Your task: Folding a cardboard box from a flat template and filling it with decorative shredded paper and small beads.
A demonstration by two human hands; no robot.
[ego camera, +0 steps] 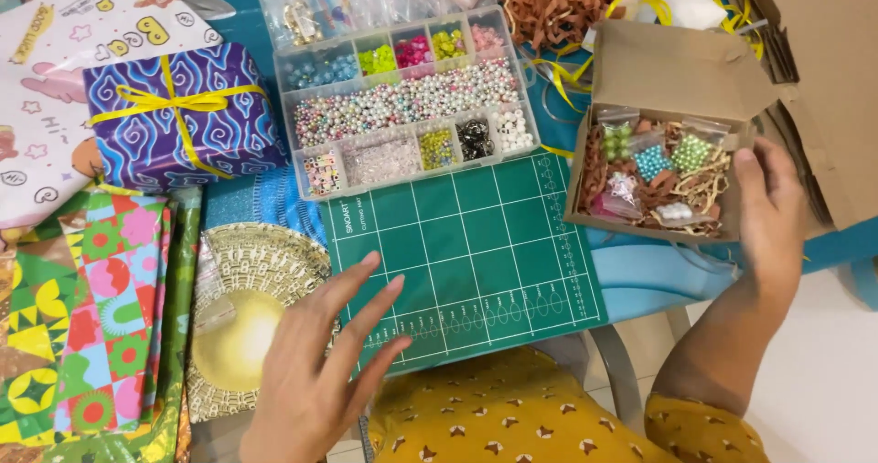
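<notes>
My left hand hovers flat with fingers spread over the near left corner of a green cutting mat, holding nothing. My right hand grips the right side of a small open cardboard box. Inside the box lie little clear bags of coloured beads on brown paper shreds. Behind the mat stands a clear compartment organiser filled with pearls and coloured beads.
A purple patterned gift box with a yellow ribbon sits at the left. Sheets of colourful wrapping paper and a gold doily lie nearer. Brown paper shreds, yellow ribbon and a larger cardboard box crowd the back right.
</notes>
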